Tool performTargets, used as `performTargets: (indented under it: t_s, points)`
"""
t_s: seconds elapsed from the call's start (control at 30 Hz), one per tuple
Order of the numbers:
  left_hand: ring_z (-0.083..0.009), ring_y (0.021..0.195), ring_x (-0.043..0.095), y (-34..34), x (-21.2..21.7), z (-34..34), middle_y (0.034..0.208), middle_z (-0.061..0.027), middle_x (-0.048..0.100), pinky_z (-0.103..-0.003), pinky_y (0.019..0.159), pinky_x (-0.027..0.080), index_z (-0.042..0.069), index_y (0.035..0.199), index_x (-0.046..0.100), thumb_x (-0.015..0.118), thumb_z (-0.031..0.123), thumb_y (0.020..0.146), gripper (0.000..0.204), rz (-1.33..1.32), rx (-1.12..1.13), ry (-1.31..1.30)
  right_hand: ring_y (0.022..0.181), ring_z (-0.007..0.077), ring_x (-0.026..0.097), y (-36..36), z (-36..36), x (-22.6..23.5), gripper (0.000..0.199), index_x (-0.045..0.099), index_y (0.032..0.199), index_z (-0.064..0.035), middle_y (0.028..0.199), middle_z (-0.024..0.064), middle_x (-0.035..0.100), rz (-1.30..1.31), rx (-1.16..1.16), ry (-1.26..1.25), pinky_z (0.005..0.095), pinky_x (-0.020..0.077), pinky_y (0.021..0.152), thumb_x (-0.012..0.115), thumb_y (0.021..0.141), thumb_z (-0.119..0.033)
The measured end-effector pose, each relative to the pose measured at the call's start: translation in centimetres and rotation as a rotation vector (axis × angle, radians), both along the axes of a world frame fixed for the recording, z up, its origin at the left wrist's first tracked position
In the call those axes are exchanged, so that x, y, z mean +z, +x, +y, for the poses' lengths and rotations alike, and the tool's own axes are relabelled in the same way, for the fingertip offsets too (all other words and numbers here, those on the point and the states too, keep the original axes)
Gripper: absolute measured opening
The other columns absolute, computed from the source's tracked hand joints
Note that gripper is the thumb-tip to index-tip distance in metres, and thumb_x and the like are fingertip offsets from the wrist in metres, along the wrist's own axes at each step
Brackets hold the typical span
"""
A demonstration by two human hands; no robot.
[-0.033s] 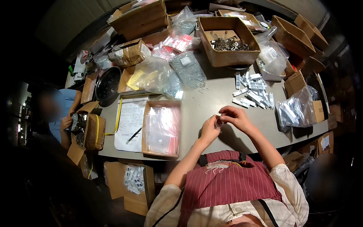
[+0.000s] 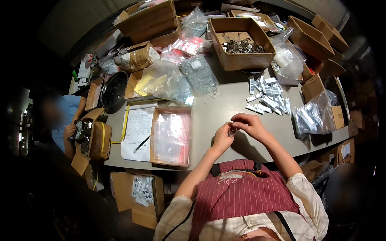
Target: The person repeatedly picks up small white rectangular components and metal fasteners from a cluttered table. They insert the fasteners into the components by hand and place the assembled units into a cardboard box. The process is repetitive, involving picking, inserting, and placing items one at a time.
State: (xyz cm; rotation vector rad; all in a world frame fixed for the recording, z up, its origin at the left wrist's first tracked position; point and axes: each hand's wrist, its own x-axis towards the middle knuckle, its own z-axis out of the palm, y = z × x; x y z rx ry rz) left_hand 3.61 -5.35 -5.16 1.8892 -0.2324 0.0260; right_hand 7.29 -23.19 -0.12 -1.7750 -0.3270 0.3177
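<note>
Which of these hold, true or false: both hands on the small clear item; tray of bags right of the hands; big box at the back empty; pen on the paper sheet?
1. Left hand and right hand both hold the small clear item: true.
2. Shallow tray of clear bags lies right of the hands: false, it lies left.
3. Large open cardboard box is empty: false, it holds metal parts.
4. A pen lies on the paper sheet: true.
</note>
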Motion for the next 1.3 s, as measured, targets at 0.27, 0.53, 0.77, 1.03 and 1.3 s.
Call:
performTargets:
  t_s: [0.27, 0.53, 0.77, 1.03, 1.3]
  points:
    - [-0.0199, 0.088, 0.071, -0.7, -0.3, -0.7, 0.094, -0.0091, 0.071, -0.032, 0.080, 0.055, 0.002, 0.106, 0.063, 0.071, -0.003, 0.085, 0.023, 0.126, 0.068, -0.101, 0.083, 0.0437, 0.069, 4.1, -2.1, -6.1, 0.042, 0.066, 0.084, 0.0029, 0.084, 0.0252, 0.070, -0.337, -0.158, -0.863, 0.0503, 0.0536, 0.074, 0.081, 0.082, -0.036]
    - [-0.0205, 0.088, 0.071, -1.0, 0.4, -0.5, 0.093, -0.0091, 0.071, -0.033, 0.080, 0.055, 0.002, 0.106, 0.063, 0.071, -0.003, 0.085, 0.023, 0.120, 0.056, -0.088, 0.071, 0.0415, 0.068, 5.0, -1.1, -7.5, 0.021, 0.068, 0.081, 0.0039, 0.077, 0.0236, 0.069, -0.491, 0.137, -0.876, 0.0472, 0.0533, 0.065, 0.071, 0.078, -0.016]
    - [-0.0232, 0.093, 0.071, -0.9, 0.3, -0.4, 0.096, -0.0098, 0.071, -0.035, 0.084, 0.055, 0.004, 0.108, 0.061, 0.073, -0.002, 0.085, 0.027, 0.143, 0.110, 0.053, 0.072, 0.0319, 0.066, 1.6, -0.8, 0.5, 0.022, 0.072, 0.094, -0.0002, 0.081, 0.0152, 0.069, -0.413, 0.229, -0.199, 0.0386, 0.0518, 0.066, 0.074, 0.091, -0.022]
    - [-0.0263, 0.096, 0.069, -0.6, -0.8, 0.5, 0.102, -0.0113, 0.069, -0.038, 0.087, 0.054, 0.004, 0.113, 0.060, 0.077, 0.003, 0.080, 0.037, 0.096, 0.048, -0.038, 0.080, 0.0435, 0.066, 0.3, -2.1, -7.4, 0.024, 0.066, 0.090, 0.0006, 0.085, 0.0197, 0.068, -0.487, 0.193, -0.610, 0.0504, 0.0529, 0.071, 0.073, 0.081, -0.021]
    - [-0.0314, 0.094, 0.069, -0.9, 0.4, 1.2, 0.099, -0.0136, 0.069, -0.041, 0.084, 0.055, 0.003, 0.108, 0.061, 0.075, 0.003, 0.078, 0.033, 0.047, -0.002, 0.104, 0.087, 0.0354, 0.067, -1.7, -0.4, 2.5, 0.022, 0.075, 0.105, -0.0073, 0.095, 0.0155, 0.070, -0.243, 0.163, -0.183, 0.0420, 0.0533, 0.080, 0.066, 0.095, -0.024]
